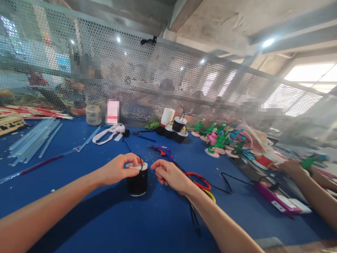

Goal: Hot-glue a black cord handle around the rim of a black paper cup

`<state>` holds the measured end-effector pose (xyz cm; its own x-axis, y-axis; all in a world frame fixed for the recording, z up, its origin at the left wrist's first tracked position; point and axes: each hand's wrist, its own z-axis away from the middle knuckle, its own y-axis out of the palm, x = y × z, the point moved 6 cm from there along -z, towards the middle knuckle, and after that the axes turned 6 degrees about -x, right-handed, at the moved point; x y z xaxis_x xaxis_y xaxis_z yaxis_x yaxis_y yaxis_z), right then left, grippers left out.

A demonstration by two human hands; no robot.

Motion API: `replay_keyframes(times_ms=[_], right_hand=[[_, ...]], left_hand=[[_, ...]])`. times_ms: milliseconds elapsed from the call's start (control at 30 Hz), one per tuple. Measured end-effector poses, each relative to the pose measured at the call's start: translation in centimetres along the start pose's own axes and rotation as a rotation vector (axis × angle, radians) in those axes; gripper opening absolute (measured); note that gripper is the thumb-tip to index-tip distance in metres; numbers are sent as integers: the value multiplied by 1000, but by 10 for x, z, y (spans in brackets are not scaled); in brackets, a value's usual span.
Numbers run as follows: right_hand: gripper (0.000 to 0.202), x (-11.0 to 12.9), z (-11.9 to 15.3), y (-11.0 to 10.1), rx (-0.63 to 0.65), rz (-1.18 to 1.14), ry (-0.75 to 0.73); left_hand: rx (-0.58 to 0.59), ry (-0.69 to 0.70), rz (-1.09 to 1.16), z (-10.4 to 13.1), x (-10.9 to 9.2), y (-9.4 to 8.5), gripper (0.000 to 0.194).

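Note:
A small black cup (pixel 137 183) with a white rim and white top stands upright on the blue table. My left hand (pixel 118 169) is closed on its top edge, thumb at the near side and fingertips over the top. A black cord (pixel 140 162) loops at the cup's top by those fingers, and a thin black strand trails back to a small dark ball of yarn (pixel 126 133). Just right of the cup, my right hand (pixel 168 174) is apart from it, fingers loosely bent and spread, with nothing visible in them. Behind lies a blue glue gun (pixel 165 151).
Black and white cups (pixel 180 123) stand stacked by the mesh screen (pixel 147 77). Green and pink figures (pixel 219 137) crowd the right, near another person's hand (pixel 293 170) and a purple power strip (pixel 275 197). Clear strips (pixel 34 140) and a glass jar (pixel 93 115) are left.

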<state>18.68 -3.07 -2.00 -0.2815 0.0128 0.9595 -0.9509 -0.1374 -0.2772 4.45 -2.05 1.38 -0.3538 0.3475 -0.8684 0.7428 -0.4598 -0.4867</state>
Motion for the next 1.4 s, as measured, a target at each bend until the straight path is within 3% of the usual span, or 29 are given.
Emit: replay_keyframes(times_ms=[100, 200, 300, 533, 600, 733, 867, 1033, 1167, 1267, 1400], right_hand=[[12, -4, 1, 5, 70, 90, -10], [19, 2, 2, 6, 129, 223, -140], [15, 6, 0, -6, 36, 292, -168], [26, 8, -29, -59, -373, 692, -128], [20, 2, -43, -68, -399, 762, -55], [16, -13, -68, -70, -314, 837, 112], [26, -23, -80, -66, -294, 813, 203], [26, -18, -75, -70, -419, 660, 155], [28, 5, -52, -73, -474, 452, 18], [17, 22, -26, -67, -402, 322, -36], [19, 31, 9, -52, -303, 103, -117]], left_hand=[[-3, -3, 11, 1, -1, 0, 9], [-4, 0, 18, 2, -2, -1, 8], [-8, -2, -7, 3, -3, -1, 8], [-38, -33, -44, 3, -4, -2, 9], [-35, -31, -41, 3, -3, -2, 9], [-32, -25, -47, 3, 0, -3, 11], [1, -48, -89, 3, 0, -4, 12], [43, -61, -156, 5, -3, -5, 13], [63, -69, -209, 5, -4, -6, 13], [62, -74, -187, 3, -3, -7, 14], [73, -65, -68, 1, 2, -4, 20]])
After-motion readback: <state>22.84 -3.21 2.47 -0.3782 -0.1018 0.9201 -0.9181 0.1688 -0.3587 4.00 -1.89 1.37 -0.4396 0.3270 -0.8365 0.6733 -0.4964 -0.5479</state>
